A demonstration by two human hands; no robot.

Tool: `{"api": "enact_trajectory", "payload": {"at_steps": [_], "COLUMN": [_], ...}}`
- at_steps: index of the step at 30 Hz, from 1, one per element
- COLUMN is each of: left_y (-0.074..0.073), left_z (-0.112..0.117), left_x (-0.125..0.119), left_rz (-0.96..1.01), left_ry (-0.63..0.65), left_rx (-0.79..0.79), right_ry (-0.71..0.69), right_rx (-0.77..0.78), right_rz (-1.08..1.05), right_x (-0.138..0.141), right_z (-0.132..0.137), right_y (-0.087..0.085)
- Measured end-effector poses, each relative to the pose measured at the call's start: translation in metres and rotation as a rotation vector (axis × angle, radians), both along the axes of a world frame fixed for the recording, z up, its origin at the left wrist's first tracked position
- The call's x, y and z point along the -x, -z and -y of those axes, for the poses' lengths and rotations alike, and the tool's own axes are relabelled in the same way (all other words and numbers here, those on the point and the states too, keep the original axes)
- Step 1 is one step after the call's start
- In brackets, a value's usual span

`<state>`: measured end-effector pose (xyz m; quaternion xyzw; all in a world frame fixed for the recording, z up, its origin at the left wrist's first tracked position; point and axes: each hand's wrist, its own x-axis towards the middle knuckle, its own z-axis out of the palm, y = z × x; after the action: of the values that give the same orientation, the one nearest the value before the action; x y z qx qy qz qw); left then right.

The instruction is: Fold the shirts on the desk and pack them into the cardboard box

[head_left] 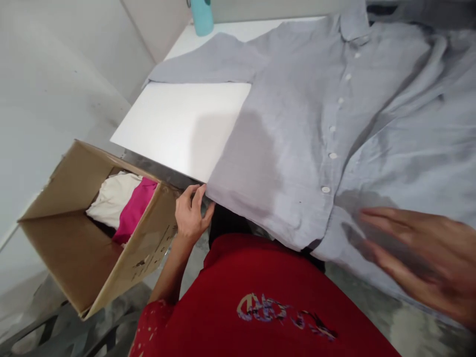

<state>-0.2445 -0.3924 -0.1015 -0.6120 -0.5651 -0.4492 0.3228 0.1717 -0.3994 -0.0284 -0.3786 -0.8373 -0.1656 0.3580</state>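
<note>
A grey button-up shirt (293, 99) lies spread front up, its collar at the far edge of the white table (167, 124) and one sleeve stretched out to the left. Its bottom hem hangs slightly over the near edge. At the hem's left corner, my left hand (191, 210) has its fingers curled and closed on the cloth. My right hand (420, 253), smeared by motion, is over the light blue-grey fabric (420, 173) right of the button row, thumb and fingers stretched apart. Whether that fabric belongs to the same shirt, I cannot tell.
An open cardboard box (148, 248) stands left of the table, below its top, with white cloth (113, 198) and magenta cloth (136, 210) inside. A turquoise bottle (202, 17) is at the back left corner by the wall. Dark material (427, 15) lies at the far right.
</note>
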Motion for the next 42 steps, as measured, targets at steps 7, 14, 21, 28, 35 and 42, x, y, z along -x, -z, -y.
{"api": "enact_trajectory", "payload": {"at_steps": [7, 14, 21, 28, 35, 42], "left_y": [-0.008, -0.023, -0.034, -0.030, -0.029, -0.028], "left_z": [-0.012, -0.017, -0.009, -0.009, -0.013, -0.012], "left_x": [0.013, 0.007, -0.008, -0.006, -0.007, -0.004], "left_rz": [-0.101, -0.062, 0.249, 0.396, 0.490, 0.501], "left_ry": [0.121, 0.171, 0.338, 0.442, 0.453, 0.485], "left_rx": [-0.146, -0.306, -0.272, -0.209, -0.174, -0.144], "right_ry": [-0.127, -0.202, -0.269, -0.236, -0.188, -0.206], "right_rx": [-0.124, -0.173, -0.466, -0.551, -0.590, -0.651], "right_rz": [0.287, 0.342, 0.453, 0.460, 0.485, 0.491], "right_x": [0.016, 0.031, 0.049, 0.058, 0.066, 0.072], "right_z": [0.001, 0.002, -0.005, -0.009, -0.011, -0.013], "right_y": [0.027, 0.024, 0.024, 0.020, 0.014, 0.006]}}
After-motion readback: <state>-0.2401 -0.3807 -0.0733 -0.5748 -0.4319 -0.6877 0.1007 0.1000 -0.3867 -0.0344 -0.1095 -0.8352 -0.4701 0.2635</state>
